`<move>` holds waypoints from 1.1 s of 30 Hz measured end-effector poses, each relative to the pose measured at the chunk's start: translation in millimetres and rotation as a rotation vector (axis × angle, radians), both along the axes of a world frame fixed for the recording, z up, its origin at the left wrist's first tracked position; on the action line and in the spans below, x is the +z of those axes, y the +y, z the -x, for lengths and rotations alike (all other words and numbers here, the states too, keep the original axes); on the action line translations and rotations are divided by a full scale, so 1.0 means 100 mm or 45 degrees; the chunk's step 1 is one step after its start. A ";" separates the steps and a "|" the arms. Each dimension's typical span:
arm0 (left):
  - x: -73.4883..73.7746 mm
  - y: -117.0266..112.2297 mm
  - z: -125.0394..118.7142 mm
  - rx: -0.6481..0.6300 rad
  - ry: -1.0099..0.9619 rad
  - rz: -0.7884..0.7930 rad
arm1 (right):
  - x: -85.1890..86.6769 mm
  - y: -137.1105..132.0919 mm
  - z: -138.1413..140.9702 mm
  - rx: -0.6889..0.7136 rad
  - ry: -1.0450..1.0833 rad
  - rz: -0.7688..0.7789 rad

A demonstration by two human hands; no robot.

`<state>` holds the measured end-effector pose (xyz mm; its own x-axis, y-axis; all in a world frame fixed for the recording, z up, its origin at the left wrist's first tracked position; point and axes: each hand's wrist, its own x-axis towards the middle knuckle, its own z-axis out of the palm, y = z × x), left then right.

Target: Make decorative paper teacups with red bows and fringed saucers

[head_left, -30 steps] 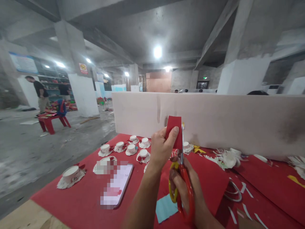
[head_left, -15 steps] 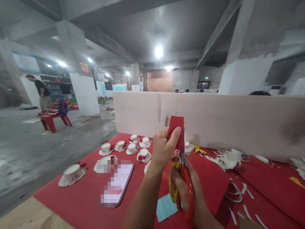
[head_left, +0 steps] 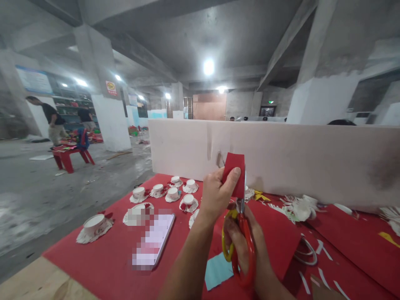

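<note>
A piece of red paper [head_left: 235, 162] stands upright in my left hand [head_left: 218, 187], pinched with the thumb on its near face. My right hand [head_left: 242, 241] grips a pair of scissors [head_left: 251, 260] with one red and one yellow handle. Their blades point up along the right edge of the red paper; how far they are apart is hard to make out. Below the hands a light blue piece of paper [head_left: 218, 271] lies on the red table covering [head_left: 109, 262], partly hidden by the right hand and the scissors.
Several upturned white paper cups with frilled rims [head_left: 94, 223] stand on the left, near a phone [head_left: 159, 239]. White paper strips [head_left: 304, 282], yellow scraps [head_left: 261, 196] and a cut cup [head_left: 301, 208] lie to the right. A pale upright board [head_left: 275, 158] borders the far side.
Both hands have shifted slightly right, carrying the red paper and the scissors with them. The person at far left has moved a little. Things on the table stay put.
</note>
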<state>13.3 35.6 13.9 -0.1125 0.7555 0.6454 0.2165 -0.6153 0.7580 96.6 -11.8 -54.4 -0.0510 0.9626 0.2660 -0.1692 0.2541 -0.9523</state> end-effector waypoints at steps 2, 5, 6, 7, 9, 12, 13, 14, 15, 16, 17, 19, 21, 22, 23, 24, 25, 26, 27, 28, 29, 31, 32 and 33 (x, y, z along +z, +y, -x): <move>0.00 0.00 0.00 -0.004 -0.014 0.000 | -0.02 0.01 -0.01 0.004 -0.024 0.008; 0.00 0.00 0.00 -0.018 -0.035 -0.017 | -0.04 0.04 -0.02 -0.001 -0.044 0.009; 0.00 0.00 0.00 -0.020 -0.036 -0.020 | -0.05 0.05 -0.02 -0.008 -0.054 -0.002; 0.00 0.00 0.00 -0.019 -0.034 -0.019 | -0.06 0.05 -0.02 -0.016 -0.061 -0.019; -0.01 0.01 0.00 -0.018 -0.026 -0.007 | -0.06 0.06 -0.02 -0.006 -0.059 -0.058; -0.02 -0.01 -0.02 -0.032 -0.034 0.007 | -0.03 0.04 -0.02 -0.028 -0.037 -0.080; -0.02 -0.01 -0.03 -0.038 -0.036 0.002 | -0.02 0.03 -0.03 -0.043 -0.024 -0.086; -0.01 -0.03 -0.03 -0.046 -0.035 -0.005 | -0.01 0.02 -0.03 -0.048 -0.014 -0.095; -0.01 -0.04 -0.04 -0.053 -0.032 -0.013 | 0.00 0.02 -0.04 -0.034 -0.006 -0.104; -0.01 -0.05 -0.05 -0.058 -0.027 -0.020 | 0.00 0.01 -0.05 -0.005 -0.001 -0.115; 0.00 -0.06 -0.06 -0.061 -0.023 -0.026 | 0.00 0.02 -0.05 0.028 0.001 -0.122; 0.01 -0.07 -0.07 -0.063 -0.025 -0.029 | -0.01 0.03 -0.07 0.079 -0.011 -0.121; 0.01 -0.07 -0.07 -0.071 -0.031 -0.030 | -0.03 0.05 -0.08 0.083 0.001 -0.117; 0.01 -0.07 -0.08 -0.077 -0.036 -0.032 | -0.03 0.05 -0.08 0.074 0.010 -0.111; 0.01 -0.06 -0.07 -0.083 -0.041 -0.034 | -0.03 0.05 -0.09 0.063 0.015 -0.104; 0.01 -0.06 -0.07 -0.087 -0.043 -0.036 | -0.03 0.05 -0.09 0.046 0.018 -0.097; 0.01 -0.06 -0.07 -0.091 -0.041 -0.037 | -0.03 0.05 -0.09 0.031 0.017 -0.089; 0.01 -0.06 -0.07 -0.094 -0.036 -0.034 | -0.02 0.05 -0.09 0.024 0.014 -0.086; 0.01 -0.06 -0.06 -0.097 -0.027 -0.029 | -0.01 0.04 -0.09 0.026 0.015 -0.092; 0.02 -0.06 -0.06 -0.102 -0.016 -0.024 | 0.00 0.04 -0.09 0.031 0.017 -0.102; 0.02 -0.06 -0.05 -0.107 -0.008 -0.020 | 0.00 0.03 -0.09 0.039 0.013 -0.112; 0.02 -0.06 -0.04 -0.114 -0.003 -0.019 | 0.01 0.03 -0.09 0.044 -0.002 -0.130; 0.02 -0.05 -0.04 -0.118 -0.005 -0.020 | 0.01 0.03 -0.09 0.039 -0.011 -0.140; 0.02 -0.05 -0.04 -0.121 -0.007 -0.019 | 0.01 0.02 -0.09 0.031 -0.017 -0.149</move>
